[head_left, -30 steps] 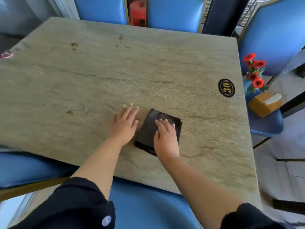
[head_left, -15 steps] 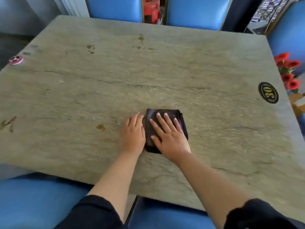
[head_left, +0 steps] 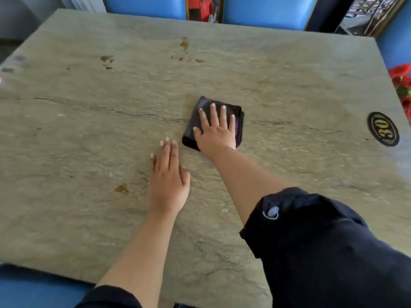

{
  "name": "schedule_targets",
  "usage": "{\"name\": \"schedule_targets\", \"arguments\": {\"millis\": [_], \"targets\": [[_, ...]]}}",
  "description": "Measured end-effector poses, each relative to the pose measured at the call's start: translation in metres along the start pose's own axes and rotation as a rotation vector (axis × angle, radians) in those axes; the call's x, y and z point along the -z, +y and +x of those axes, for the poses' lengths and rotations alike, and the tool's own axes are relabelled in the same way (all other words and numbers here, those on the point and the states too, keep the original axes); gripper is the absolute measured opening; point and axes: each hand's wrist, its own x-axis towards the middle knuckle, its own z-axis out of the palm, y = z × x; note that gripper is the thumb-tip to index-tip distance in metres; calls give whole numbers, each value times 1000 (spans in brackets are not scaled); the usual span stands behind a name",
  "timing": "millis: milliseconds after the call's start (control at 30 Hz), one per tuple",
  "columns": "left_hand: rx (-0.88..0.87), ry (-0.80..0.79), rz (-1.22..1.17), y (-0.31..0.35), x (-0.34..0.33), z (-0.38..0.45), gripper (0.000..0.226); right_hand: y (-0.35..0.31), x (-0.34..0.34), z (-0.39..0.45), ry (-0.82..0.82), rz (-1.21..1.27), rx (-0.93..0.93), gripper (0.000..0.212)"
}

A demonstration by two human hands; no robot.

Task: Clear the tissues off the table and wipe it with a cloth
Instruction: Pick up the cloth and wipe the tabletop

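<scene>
1. Dark folded cloth (head_left: 239,117), purple edge peeking out, sitting mid-frame just right of center.
2. Pinned flat under right hand (head_left: 216,132), fingers straight and spread.
3. Left hand (head_left: 168,181) flat on bare table (head_left: 289,85) just below-left, holding nothing.
4. Greenish stone-look top, brown stains (head_left: 106,60) upper left, black "30" badge (head_left: 383,128) far right.
5. Blue chairs (head_left: 266,10) along top edge.

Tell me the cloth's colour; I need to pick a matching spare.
The cloth is dark, near black, with a purple strip along its right edge, seen in the head view.
</scene>
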Motion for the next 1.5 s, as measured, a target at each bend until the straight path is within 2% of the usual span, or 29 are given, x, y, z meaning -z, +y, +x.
{"name": "schedule_targets", "arguments": {"millis": [133,200,267,367,433,500,567,667,733,800,933,967,1000,1033,1133,1200,1233,1300,1367,1500], "targets": [[70,15,-116,-5,3,4,55,10,-12,-51,26,-89,365,58],[46,18,-145,-12,7,13,52,35,-13,-70,68,-93,404,58],[-24,9,-127,-21,11,23,51,48,-13,-80,103,-56,216,58],[-99,-9,-117,-34,8,33,44,19,-20,-80,107,45,-248,60],[-116,-41,-179,-39,8,35,46,-15,-25,-75,122,83,-377,61],[-147,-93,-237,-45,10,38,47,-42,-30,-80,106,84,-295,60],[-191,-165,-254,-53,13,42,49,-56,-35,-100,95,63,-132,58],[-241,-247,-215,-60,16,46,54,-48,-45,-144,114,-13,108,56],[-254,-283,-176,-60,17,47,56,-27,-50,-170,129,-58,182,55],[-245,-318,-165,-59,18,48,57,-5,-51,-183,146,-83,87,56],[-238,-366,-183,-59,19,49,57,-20,-47,-162,209,75,-546,58],[-242,-373,-186,-60,19,50,58,-32,-45,-150,207,102,-643,59],[-242,-390,-196,-61,20,52,58,-45,-44,-142,194,113,-663,60],[-234,-422,-224,-61,22,55,58,-56,-43,-136,174,111,-606,60],[-122,-480,-432,-59,35,63,52,-71,-41,-138,105,143,-222,58],[-70,-397,-514,-51,44,57,49,-64,-34,-147,210,330,-132,49],[-127,-318,-495,-45,46,46,47,-59,-33,-152,347,413,-186,43],[-380,-227,-424,-30,43,16,46,-49,-34,-162,560,467,-438,41],[-580,-240,-276,-18,30,-14,54,-43,-41,-171,548,480,-621,47],[-595,-268,-5,-14,16,-16,62,-38,-54,-174,440,390,-622,51]]}}
